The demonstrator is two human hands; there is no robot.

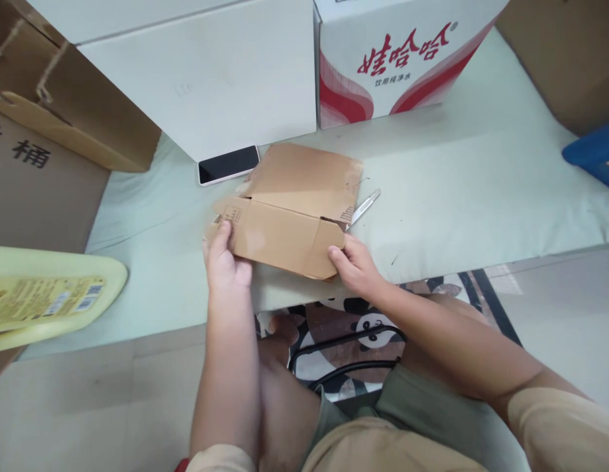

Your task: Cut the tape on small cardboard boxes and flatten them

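Note:
A brown cardboard box (279,233), folded nearly flat with creased flaps, is held between my two hands over the table's near edge. My left hand (226,259) grips its left end, the thumb lying on top beside a small printed mark. At the right end, my right hand (354,262) pinches a cut-cornered flap between thumb and fingers. The wider far panel (309,174) of the cardboard slopes back over the cloth. Just right of it lies a slim silver utility knife (364,207), its lower end close to the cardboard.
A phone (228,165) lies behind the cardboard. White boxes (210,72), one a red-printed carton (392,65), stand along the back. Brown cartons (43,190) and a pale yellow bottle (53,295) are at left. A blue object (594,156) sits at far right on the pale green cloth (456,190).

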